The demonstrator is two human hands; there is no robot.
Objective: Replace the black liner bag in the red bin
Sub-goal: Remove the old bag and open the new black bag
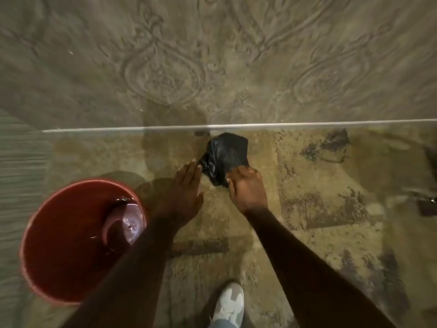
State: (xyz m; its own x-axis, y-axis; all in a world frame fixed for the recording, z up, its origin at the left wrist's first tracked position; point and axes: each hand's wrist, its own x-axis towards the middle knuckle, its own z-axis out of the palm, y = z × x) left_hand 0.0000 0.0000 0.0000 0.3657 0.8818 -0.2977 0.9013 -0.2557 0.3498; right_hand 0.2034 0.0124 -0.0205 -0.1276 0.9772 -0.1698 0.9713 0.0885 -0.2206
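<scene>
Now, bag: crumpled black plastic liner bag (225,157) is bunched into a small wad, held just below the pale strip (236,126) that crosses the floor.
Right hand: right hand (247,190) curls its fingers around the lower edge of the bag, gripping it from below.
Left hand: left hand (186,185) is flat with fingers extended and close together, its fingertips touching the left corner of the bag.
Bin: round red plastic bin (42,235) stands on the floor at lower left, near the left forearm and apart from the bag; no liner shows along its rim, and a shiny curved clear item (131,222) lies inside.
Floor: worn, mottled brown patterned floor (319,209) lies under everything.
Foot: white sneaker (228,304) shows at the bottom edge.
</scene>
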